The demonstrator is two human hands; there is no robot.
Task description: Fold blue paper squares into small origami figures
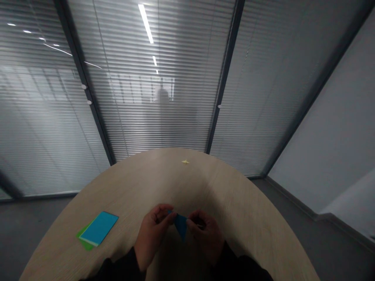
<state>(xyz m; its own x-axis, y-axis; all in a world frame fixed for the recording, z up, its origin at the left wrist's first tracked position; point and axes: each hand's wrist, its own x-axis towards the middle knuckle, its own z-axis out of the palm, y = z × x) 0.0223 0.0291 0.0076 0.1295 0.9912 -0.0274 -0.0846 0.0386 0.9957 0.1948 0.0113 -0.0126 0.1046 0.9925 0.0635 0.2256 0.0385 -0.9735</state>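
Observation:
Between my hands, over the near part of the table, is a small folded piece of blue paper (181, 225). It forms a triangle with its point downward. My left hand (154, 231) pinches its upper left corner between thumb and forefinger. At the upper right corner, my right hand (206, 234) grips the paper with thumb and curled fingers. Part of the paper is hidden behind the fingertips on both sides.
A round wooden table (140, 179) spreads out in front of me. Blue sheets (100, 227) lie at the left on top of green sheets (84, 244). Near the far edge sits a small yellow folded paper piece (185, 161). Glass panels with blinds (164, 121) stand behind.

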